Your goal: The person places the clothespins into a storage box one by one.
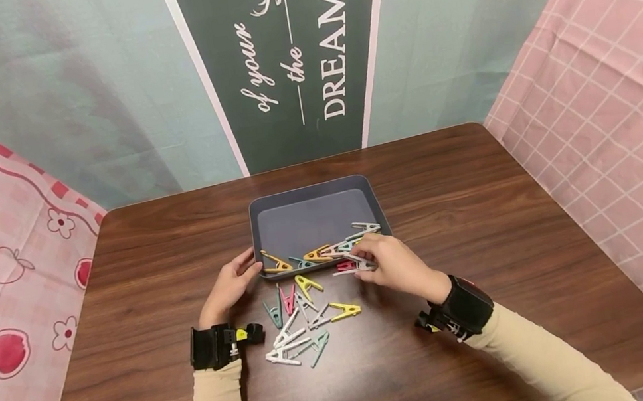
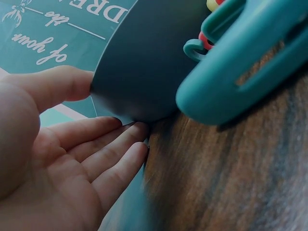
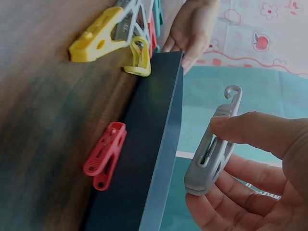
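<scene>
In the head view, my right hand (image 1: 392,265) is over the front right rim of a dark grey tray (image 1: 321,194). It pinches a grey clothespin (image 3: 211,149) with a hooked tip between thumb and fingers, just above the tray wall in the right wrist view. A red clothespin (image 3: 105,155) lies on the table against the tray's outer side. My left hand (image 1: 231,285) touches the tray's left front corner, thumb at the rim and fingers fairly straight along the outer wall. Several clothespins, such as an orange one (image 1: 277,263), lie along the tray's front inside.
In front of the tray lie several loose clothespins, among them a yellow one (image 1: 345,310), a white one (image 1: 283,356) and a green one (image 1: 320,348). The wooden table (image 1: 447,192) meets a curtain behind and pink cloths at both sides.
</scene>
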Tool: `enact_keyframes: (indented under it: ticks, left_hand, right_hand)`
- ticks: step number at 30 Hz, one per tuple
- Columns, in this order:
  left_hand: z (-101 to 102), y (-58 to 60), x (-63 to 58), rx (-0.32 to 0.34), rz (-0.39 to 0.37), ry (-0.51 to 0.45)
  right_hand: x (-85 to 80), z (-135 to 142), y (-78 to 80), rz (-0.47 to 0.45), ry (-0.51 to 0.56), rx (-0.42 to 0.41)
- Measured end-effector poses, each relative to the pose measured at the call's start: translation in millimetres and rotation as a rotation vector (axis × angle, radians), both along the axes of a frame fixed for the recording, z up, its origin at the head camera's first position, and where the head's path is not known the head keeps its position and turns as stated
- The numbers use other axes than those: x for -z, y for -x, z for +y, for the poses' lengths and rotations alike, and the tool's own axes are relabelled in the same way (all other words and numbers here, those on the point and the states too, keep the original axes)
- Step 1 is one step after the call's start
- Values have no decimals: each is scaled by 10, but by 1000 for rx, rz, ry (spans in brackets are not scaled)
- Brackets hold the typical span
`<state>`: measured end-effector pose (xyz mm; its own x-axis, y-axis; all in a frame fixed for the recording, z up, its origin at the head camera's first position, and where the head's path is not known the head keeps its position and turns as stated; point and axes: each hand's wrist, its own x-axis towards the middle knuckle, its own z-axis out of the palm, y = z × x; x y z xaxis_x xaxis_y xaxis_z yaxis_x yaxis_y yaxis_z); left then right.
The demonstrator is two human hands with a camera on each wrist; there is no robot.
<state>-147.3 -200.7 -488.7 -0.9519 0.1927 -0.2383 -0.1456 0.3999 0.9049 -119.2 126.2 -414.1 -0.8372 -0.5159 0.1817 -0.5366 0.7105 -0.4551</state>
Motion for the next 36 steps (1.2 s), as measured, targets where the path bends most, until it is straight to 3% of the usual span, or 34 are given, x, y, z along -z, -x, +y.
enact_keyframes:
  ticks: [6,16,28,36]
  left_hand:
    - [-2,9,22,3,9,14]
    - [-12,17,25,10,22,15]
    - [-13,-5,18,10,20,24]
    - [3,1,27,1,31,23]
  right_hand:
    - [-38,-39,104,39,-2,24]
    - [-71,-105,326,-34,23,69]
    - [131,-135,617,10,-66,32]
    - [180,-128,760,-28,-58,47]
